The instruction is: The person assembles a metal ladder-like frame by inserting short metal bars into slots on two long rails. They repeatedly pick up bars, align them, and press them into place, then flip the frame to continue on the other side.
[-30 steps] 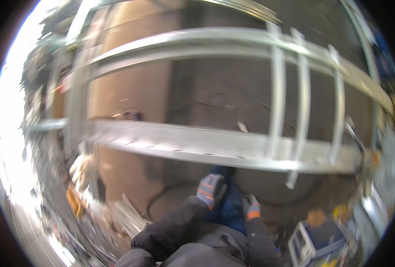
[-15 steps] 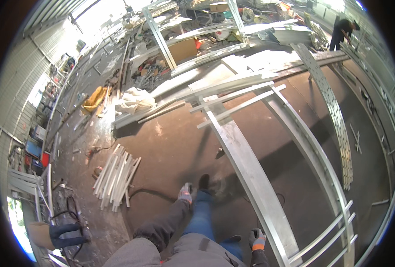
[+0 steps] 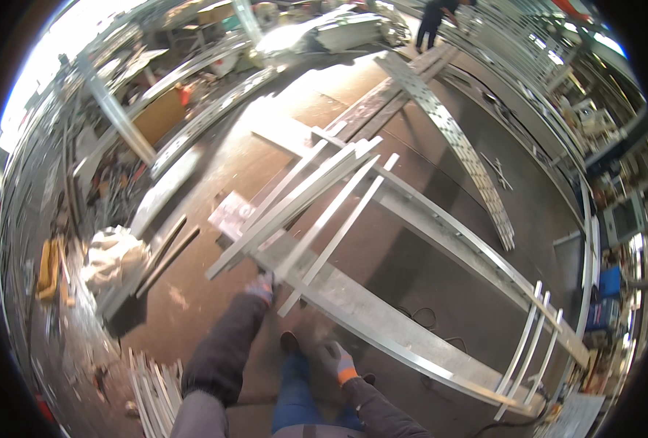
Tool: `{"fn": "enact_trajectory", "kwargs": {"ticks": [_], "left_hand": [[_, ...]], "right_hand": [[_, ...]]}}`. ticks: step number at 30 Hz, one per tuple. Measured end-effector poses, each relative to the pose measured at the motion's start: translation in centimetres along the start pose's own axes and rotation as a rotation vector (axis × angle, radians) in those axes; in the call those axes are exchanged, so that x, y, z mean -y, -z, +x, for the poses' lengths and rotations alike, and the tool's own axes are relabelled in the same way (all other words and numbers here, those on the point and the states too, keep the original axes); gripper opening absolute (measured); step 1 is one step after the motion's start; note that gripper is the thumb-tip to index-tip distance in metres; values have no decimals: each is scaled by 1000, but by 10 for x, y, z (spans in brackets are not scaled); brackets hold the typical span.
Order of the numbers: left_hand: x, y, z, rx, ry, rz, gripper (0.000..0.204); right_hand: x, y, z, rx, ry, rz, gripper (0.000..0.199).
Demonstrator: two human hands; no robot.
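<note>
Now, the left hand (image 3: 264, 286) is right at the near rail (image 3: 382, 321), by its end, with crossbars (image 3: 340, 232) just to that hand's right and long bars (image 3: 287, 209) angling away ahead of it. Pinching the edge or merely resting? Can't tell; the fingers are hidden. The right hand (image 3: 338, 359) hangs nearer the body, nothing visible in it, its fingers too blurred to call. Good handling here would mean fingertips clear of where bars cross, and both palms steady before any weight shifts; those crossbars could slide.
</note>
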State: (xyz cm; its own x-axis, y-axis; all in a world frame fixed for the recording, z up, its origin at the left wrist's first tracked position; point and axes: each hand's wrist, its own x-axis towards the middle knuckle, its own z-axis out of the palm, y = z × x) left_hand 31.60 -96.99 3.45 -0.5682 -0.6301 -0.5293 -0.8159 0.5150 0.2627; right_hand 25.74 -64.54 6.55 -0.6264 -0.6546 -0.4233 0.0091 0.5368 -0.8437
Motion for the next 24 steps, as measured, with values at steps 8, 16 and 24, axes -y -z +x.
{"fn": "enact_trajectory", "kwargs": {"ticks": [8,16,24], "left_hand": [[-89,-127,-161,234,-436,-234,70],[-74,-86,-109,456,-448,-638,56],[-30,-76,-80,591,-47,-593,40]], "right_hand": [[-37,-21,97,-309,-394,237,61],[-103,-11,-119,-432,-443,-42,70],[-27,-212,-308,-231,-931,-152,49]]}}
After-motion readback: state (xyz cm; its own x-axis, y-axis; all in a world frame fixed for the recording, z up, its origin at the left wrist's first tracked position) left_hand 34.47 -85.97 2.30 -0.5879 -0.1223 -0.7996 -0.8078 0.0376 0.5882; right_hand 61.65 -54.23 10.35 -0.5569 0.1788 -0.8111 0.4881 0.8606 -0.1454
